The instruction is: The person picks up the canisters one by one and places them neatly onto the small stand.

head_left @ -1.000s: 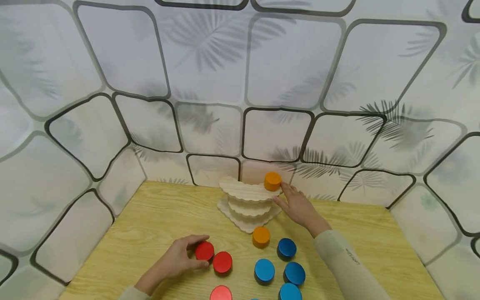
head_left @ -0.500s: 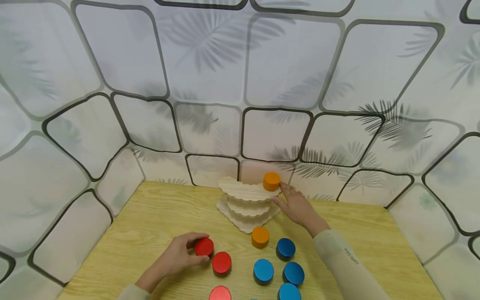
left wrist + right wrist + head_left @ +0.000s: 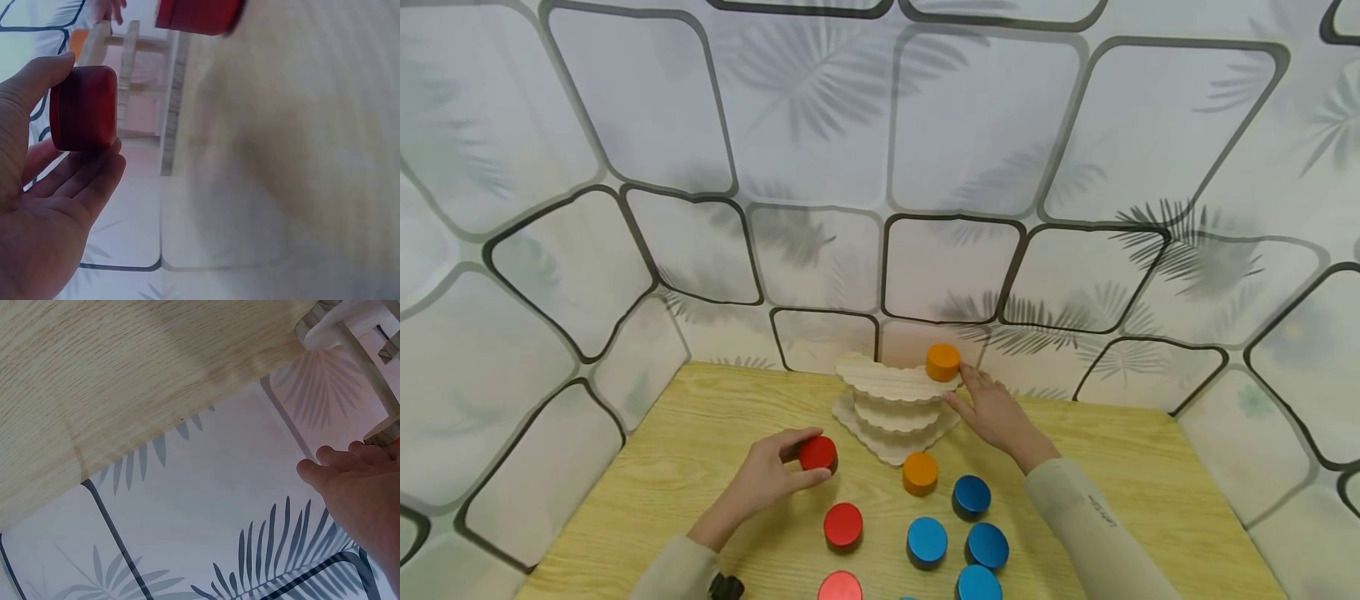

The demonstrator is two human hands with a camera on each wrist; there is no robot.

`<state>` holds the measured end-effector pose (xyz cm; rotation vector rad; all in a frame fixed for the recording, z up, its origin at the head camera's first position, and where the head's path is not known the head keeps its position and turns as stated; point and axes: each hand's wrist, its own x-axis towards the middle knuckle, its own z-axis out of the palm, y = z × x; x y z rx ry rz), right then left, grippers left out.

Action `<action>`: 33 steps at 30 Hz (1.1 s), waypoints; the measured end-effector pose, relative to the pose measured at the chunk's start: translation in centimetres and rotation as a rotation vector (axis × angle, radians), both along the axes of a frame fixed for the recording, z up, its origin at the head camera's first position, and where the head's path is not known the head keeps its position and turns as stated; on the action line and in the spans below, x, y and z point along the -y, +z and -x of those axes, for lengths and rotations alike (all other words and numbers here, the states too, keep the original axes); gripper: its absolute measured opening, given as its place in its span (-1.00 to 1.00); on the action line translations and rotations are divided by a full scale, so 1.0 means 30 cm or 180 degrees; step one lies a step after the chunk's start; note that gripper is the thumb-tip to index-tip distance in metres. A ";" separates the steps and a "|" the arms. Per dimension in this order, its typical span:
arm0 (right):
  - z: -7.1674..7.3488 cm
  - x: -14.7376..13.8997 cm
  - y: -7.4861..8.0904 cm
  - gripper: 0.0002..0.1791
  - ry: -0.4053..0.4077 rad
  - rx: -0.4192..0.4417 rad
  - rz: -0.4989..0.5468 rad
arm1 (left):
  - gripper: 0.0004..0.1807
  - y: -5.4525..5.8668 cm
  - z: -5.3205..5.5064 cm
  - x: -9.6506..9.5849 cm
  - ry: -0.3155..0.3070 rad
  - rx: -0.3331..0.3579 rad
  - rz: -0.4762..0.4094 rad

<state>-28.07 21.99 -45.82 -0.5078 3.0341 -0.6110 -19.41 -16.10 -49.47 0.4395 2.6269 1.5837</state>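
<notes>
**Squat red, glossy cylinder (image 3: 817,454) held at the near left of the pale wooden, scalloped tiered stand (image 3: 895,387)**

The left hand (image 3: 772,473) pinches the red piece between thumb and fingers, its round face roughly upward; the stand lies beyond this grip and to its right. The right hand (image 3: 996,414), fingers extended, is nearer the stand, at its right end, just beside a squat orange cylinder (image 3: 943,363) on top; whether they touch cannot be told.

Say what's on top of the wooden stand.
On the wooden stand, one orange tin sits at the top tier's right end; the surface beneath it is covered.
</notes>
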 end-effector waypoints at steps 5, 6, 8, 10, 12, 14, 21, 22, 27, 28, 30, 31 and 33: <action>0.000 -0.003 0.000 -0.06 -0.0005 -0.0003 -0.0004 | -0.30 0.037 0.037 -0.025 0.0101 0.0002 -0.0008; 0.001 -0.003 -0.001 -0.06 -0.0005 -0.0010 -0.0009 | -0.30 0.044 0.044 -0.030 0.0118 0.0009 -0.0022; 0.002 -0.002 -0.002 -0.05 0.0001 -0.0021 -0.0014 | -0.31 0.059 0.057 -0.041 0.0147 0.0010 -0.0038; 0.002 -0.002 -0.002 -0.06 0.0007 -0.0030 -0.0014 | -0.31 0.073 0.070 -0.052 0.0158 -0.0002 -0.0055; 0.001 -0.003 -0.002 -0.06 0.0008 -0.0031 -0.0002 | -0.32 0.086 0.084 -0.063 0.0172 -0.0031 -0.0052; -0.001 -0.004 0.000 -0.06 0.0006 -0.0028 0.0009 | -0.32 0.101 0.097 -0.075 0.0169 -0.0073 -0.0041; -0.003 -0.002 0.001 -0.07 0.0012 -0.0041 0.0020 | -0.31 0.144 0.147 -0.120 0.0130 -0.0165 0.0004; -0.004 -0.002 0.001 -0.07 0.0012 -0.0043 0.0021 | -0.30 0.150 0.154 -0.126 0.0118 -0.0173 0.0005; -0.006 -0.003 0.002 -0.06 0.0009 -0.0040 0.0024 | -0.27 0.177 0.188 -0.158 0.0075 -0.0207 -0.0045; -0.006 -0.003 0.002 -0.06 0.0011 -0.0039 0.0029 | -0.27 0.181 0.194 -0.164 0.0074 -0.0207 -0.0066; -0.005 -0.004 -0.001 -0.06 0.0013 -0.0041 0.0038 | -0.27 0.186 0.204 -0.177 0.0084 -0.0218 -0.0102; -0.004 -0.004 -0.002 -0.06 0.0013 -0.0038 0.0047 | -0.27 0.188 0.209 -0.183 0.0093 -0.0224 -0.0110; -0.002 -0.004 -0.007 -0.06 0.0016 -0.0046 0.0051 | -0.27 0.190 0.216 -0.194 0.0102 -0.0225 -0.0112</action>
